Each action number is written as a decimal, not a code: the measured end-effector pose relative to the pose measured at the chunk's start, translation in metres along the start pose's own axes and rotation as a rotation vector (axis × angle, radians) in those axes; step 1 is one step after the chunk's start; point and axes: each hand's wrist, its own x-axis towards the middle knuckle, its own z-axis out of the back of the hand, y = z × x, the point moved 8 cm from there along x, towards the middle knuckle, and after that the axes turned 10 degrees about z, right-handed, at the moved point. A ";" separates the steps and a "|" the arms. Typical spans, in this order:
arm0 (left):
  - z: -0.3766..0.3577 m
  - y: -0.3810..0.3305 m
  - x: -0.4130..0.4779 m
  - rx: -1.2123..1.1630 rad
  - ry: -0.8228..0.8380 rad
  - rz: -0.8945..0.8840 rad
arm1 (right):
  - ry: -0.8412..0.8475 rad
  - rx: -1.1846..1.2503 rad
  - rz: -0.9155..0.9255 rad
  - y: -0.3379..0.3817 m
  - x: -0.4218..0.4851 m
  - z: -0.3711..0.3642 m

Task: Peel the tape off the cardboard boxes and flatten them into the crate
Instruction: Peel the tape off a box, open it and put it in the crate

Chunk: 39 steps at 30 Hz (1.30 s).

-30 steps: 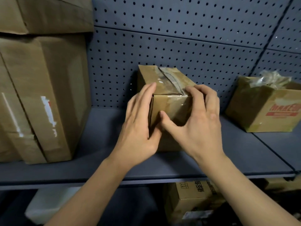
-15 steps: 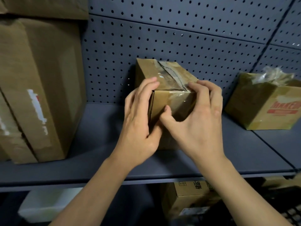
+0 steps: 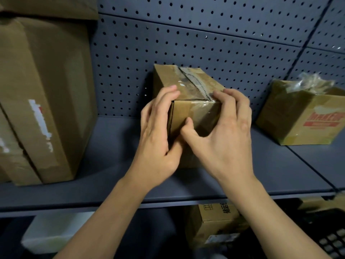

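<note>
Two hands grip one small box [image 3: 194, 113]: left hand [image 3: 156, 139] curls its fingers over the left edge; right hand [image 3: 224, 139] curls fingers onto the one tape strip [image 3: 194, 81], thumb beneath them.

Grey metal shelf [image 3: 112, 165] carries three things: big cardboard box [image 3: 46, 90] left, small taped box [image 3: 194, 116] middle, red-printed box [image 3: 298, 118] right, all apart.
</note>
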 end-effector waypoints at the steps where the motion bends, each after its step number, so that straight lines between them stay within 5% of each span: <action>1: 0.000 0.000 0.000 0.001 0.000 -0.002 | -0.006 0.006 -0.003 -0.001 0.000 0.000; 39: 0.000 -0.001 0.000 -0.012 -0.012 -0.007 | -0.013 0.126 -0.030 -0.004 -0.005 -0.001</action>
